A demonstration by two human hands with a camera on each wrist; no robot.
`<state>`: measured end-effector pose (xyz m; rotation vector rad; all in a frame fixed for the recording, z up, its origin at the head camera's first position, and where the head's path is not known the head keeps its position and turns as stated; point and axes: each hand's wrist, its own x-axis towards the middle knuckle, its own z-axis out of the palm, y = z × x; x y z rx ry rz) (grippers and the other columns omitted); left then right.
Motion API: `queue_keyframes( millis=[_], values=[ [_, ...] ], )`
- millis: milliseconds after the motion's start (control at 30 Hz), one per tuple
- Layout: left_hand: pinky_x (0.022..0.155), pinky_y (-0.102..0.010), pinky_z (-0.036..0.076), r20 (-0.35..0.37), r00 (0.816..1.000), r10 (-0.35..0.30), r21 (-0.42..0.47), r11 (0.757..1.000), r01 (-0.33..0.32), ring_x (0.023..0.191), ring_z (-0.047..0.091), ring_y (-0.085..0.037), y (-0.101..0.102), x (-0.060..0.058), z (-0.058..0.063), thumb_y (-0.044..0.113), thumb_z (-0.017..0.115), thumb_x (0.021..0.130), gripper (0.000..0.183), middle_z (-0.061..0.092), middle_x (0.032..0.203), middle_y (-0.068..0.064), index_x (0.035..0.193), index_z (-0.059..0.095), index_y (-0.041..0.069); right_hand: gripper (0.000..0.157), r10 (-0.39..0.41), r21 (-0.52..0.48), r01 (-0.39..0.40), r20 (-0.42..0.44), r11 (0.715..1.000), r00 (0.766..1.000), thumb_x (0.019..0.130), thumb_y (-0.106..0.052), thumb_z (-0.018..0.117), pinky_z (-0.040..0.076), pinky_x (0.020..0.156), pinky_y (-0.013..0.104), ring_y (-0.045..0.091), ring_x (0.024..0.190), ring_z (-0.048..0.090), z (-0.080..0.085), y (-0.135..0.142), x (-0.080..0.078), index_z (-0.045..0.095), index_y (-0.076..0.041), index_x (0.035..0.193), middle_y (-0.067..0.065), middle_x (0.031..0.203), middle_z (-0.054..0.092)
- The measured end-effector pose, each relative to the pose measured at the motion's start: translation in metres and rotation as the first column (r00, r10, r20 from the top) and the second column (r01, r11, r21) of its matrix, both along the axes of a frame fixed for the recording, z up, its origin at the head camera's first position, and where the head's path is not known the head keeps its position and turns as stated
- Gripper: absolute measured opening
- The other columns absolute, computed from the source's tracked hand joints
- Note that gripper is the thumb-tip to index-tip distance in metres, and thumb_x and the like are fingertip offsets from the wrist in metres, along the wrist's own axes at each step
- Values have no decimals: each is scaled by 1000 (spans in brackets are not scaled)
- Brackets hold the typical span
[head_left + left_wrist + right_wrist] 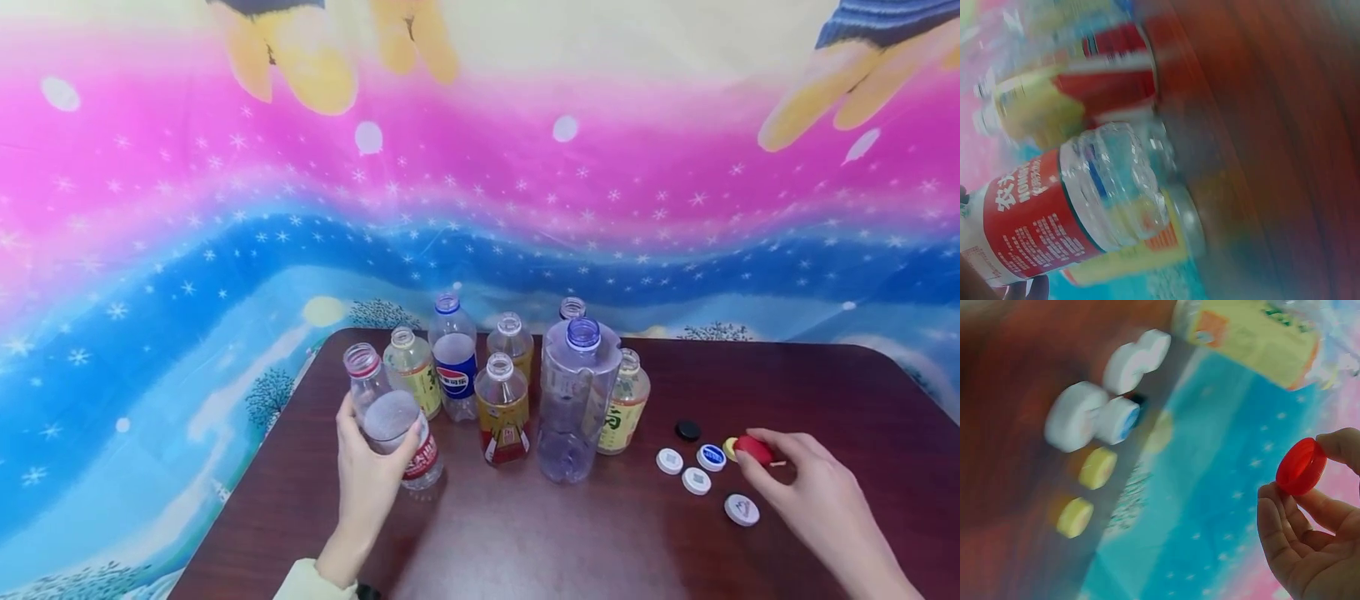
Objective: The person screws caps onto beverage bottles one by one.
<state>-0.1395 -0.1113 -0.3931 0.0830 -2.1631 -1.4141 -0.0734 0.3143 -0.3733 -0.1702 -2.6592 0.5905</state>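
Note:
My left hand (372,483) grips a clear, capless plastic bottle (1035,219) with a red label, tilted with its neck toward the upper left. Between the thumb and fingers of my right hand (817,483) is a red bottle cap (1301,466), its hollow side showing in the right wrist view. Beneath and beside that hand lie several loose caps: white ones (697,481), a blue-topped one (711,457), a black one (687,430) and yellow ones (1097,467).
Several uncapped bottles stand mid-table: a tall purple-tinted bottle (567,417), a Pepsi bottle (454,375), a red-and-gold labelled bottle (503,417) and yellow-labelled ones (627,414). A patterned cloth backdrop (480,183) hangs behind the dark wooden table (525,542).

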Motion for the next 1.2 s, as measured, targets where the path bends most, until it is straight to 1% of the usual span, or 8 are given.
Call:
queue_keyframes(
  millis=[100, 233, 300, 533, 633, 767, 1000, 1200],
  values=[
    [92, -50, 46, -1, 999, -40, -16, 999, 40, 108, 56, -30, 15, 10, -1, 12, 81, 71, 87, 54, 125, -18, 142, 30, 5, 31, 45, -27, -47, -63, 999, 997, 77, -15, 75, 33, 58, 8, -24, 68, 40, 11, -12, 1, 68, -5, 106, 12, 95, 65],
    [91, -48, 48, 38, 993, -108, -59, 992, 110, 108, 59, -26, 35, 24, -2, 17, 83, 69, 87, 56, 124, -14, 141, 33, 9, 33, 95, -36, -100, -116, 994, 989, 73, -7, 76, 34, 58, 1, -26, 72, 36, 26, -31, 2, 69, -6, 105, 9, 94, 64],
    [90, -46, 49, 53, 987, -150, -87, 984, 155, 107, 60, -24, 45, 30, -2, 19, 83, 68, 88, 58, 124, -12, 140, 34, 10, 34, 120, -59, -129, -135, 990, 983, 73, -4, 76, 36, 58, 0, -24, 71, 39, 35, -41, 3, 69, -8, 106, 6, 94, 63],
    [85, -37, 53, 92, 949, -302, -158, 936, 314, 102, 63, -17, 76, 44, -3, 27, 84, 68, 89, 58, 125, -5, 140, 34, 17, 40, 214, -97, -242, -238, 965, 947, 70, -2, 79, 39, 61, 2, -20, 78, 45, 63, -74, 13, 70, -18, 106, -11, 95, 61],
    [84, -34, 53, 88, 934, -345, -190, 915, 356, 102, 63, -15, 89, 47, -4, 30, 84, 68, 88, 57, 128, -3, 140, 35, 18, 42, 249, -87, -279, -260, 956, 933, 69, -4, 80, 40, 62, 2, -17, 80, 46, 76, -88, 17, 70, -20, 106, -12, 95, 61],
    [87, -35, 53, 92, 910, -403, -196, 889, 414, 107, 62, -16, 103, 50, -6, 31, 84, 69, 88, 55, 130, -1, 140, 34, 19, 38, 280, -64, -310, -285, 949, 917, 71, -7, 80, 39, 64, 4, -14, 81, 47, 92, -105, 17, 70, -22, 105, -11, 95, 61],
    [90, -38, 52, 159, 855, -494, -179, 837, 517, 110, 59, -18, 122, 50, -7, 39, 80, 74, 85, 53, 131, -1, 142, 30, 24, 35, 355, -78, -392, -296, 916, 887, 73, -5, 77, 38, 59, 8, -7, 80, 47, 105, -126, 11, 71, -19, 105, -10, 97, 63],
    [90, -35, 54, 115, 844, -523, -240, 810, 535, 108, 61, -17, 132, 48, -11, 32, 82, 73, 85, 55, 126, -4, 140, 31, 19, 33, 389, -60, -419, -276, 906, 879, 73, -6, 77, 38, 53, 11, -3, 79, 47, 106, -137, 6, 71, -16, 104, -8, 96, 63]
  ],
)
